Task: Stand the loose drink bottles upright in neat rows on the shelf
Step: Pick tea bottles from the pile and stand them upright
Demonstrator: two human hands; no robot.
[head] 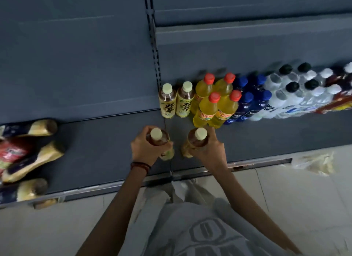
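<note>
Left hand [145,148] curls round the first tea bottle [159,138] at its shoulder, upright. Right hand [208,148] grips the second tea bottle [197,139] likewise. Both are just in front of the standing tea pair [176,102] on the shelf [95,151]. Yellow bottles [211,107] stand right of that pair.

**Room on the shelf deck [106,141] around the standing tea bottles [176,101]**

A strip lies open just in front of them, and a wide stretch to their left. On their right, yellow bottles [213,103] stand packed close beside them. Far to their left, packets [28,154] lie crowded.
</note>
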